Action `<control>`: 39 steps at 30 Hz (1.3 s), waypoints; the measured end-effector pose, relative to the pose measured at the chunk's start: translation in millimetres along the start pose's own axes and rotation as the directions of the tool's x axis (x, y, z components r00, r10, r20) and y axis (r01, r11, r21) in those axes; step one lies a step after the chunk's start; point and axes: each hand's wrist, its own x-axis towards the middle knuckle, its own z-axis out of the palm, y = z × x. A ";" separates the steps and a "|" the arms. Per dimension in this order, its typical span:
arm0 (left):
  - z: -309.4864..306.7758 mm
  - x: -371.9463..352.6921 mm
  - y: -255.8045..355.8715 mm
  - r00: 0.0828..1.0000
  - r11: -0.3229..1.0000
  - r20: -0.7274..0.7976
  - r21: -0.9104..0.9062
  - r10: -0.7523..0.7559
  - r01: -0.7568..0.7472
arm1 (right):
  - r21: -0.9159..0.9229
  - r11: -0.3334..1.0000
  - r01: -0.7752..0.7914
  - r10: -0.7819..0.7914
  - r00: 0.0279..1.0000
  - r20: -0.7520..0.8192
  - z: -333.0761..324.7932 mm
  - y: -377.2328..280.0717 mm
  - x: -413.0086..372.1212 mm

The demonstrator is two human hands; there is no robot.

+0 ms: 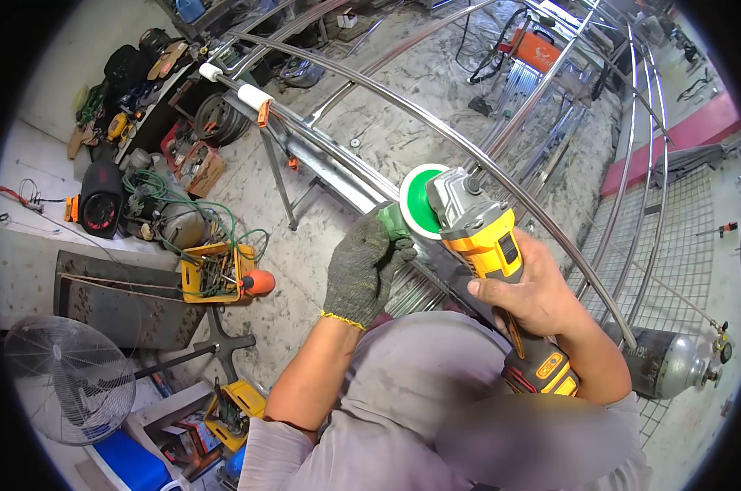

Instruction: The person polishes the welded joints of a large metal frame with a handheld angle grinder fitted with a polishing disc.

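Note:
My right hand (542, 286), bare, is wrapped around the body of a yellow and black cordless angle grinder (487, 239), its battery end down by my forearm. A polishing disc (420, 204) with a white rim and a green face is mounted on its head, facing left. In a dark grey knit glove with a yellow cuff, my left hand (361, 266) is closed at the disc's left edge. Its fingers pinch a green polishing compound bar (394, 221), right at the rim and partly hidden by the glove. Behind the disc runs a shiny metal tube (338, 150).
Long curved metal tubes (440, 127) arch across in front of me. A gas cylinder (661, 364) lies at right. At left are a fan (68, 380), a yellow tool crate (192, 282) and a green hose (215, 204). An orange machine (534, 47) stands farther back.

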 end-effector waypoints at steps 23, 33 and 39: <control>10.9 11.4 4.2 0.978 0.926 -0.022 0.328 0.207 -0.188 | -0.236 0.957 0.171 -0.179 0.984 -0.013 3.7 10.1 4.9; -35.4 -0.1 10.9 0.952 0.937 0.146 -0.188 -0.269 0.294 | -0.595 0.799 0.082 -0.251 0.946 -0.206 -22.5 15.8 23.9; 32.9 -18.8 -35.3 0.855 0.766 0.190 0.565 -0.483 0.307 | -0.736 0.672 -0.080 -0.088 0.979 -0.186 -22.0 32.8 46.9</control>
